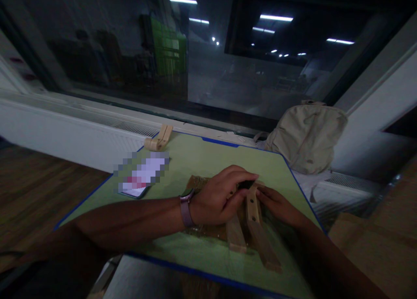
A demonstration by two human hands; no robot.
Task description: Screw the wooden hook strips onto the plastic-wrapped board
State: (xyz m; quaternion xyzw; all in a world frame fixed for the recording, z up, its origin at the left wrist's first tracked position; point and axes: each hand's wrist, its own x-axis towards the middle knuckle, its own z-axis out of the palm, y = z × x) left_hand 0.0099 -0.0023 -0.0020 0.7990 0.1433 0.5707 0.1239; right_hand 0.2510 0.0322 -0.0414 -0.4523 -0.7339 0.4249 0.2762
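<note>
Two light wooden strips [257, 229] lie side by side on a brown sheet [198, 184] on the green mat [202, 160]. My left hand [221, 195] is curled over their far ends, its fingertips pinching a small dark object [246, 185] that I cannot make out. My right hand [276, 203] rests on the right strip, fingers pressed against the wood close to a small hole. A watch [185, 210] is on my left wrist.
A phone [143, 175] lies at the mat's left. A small wooden piece [159, 138] sits at the far left corner, by the window sill. A beige cloth bag [306, 134] stands at the far right. Wooden floor lies on both sides.
</note>
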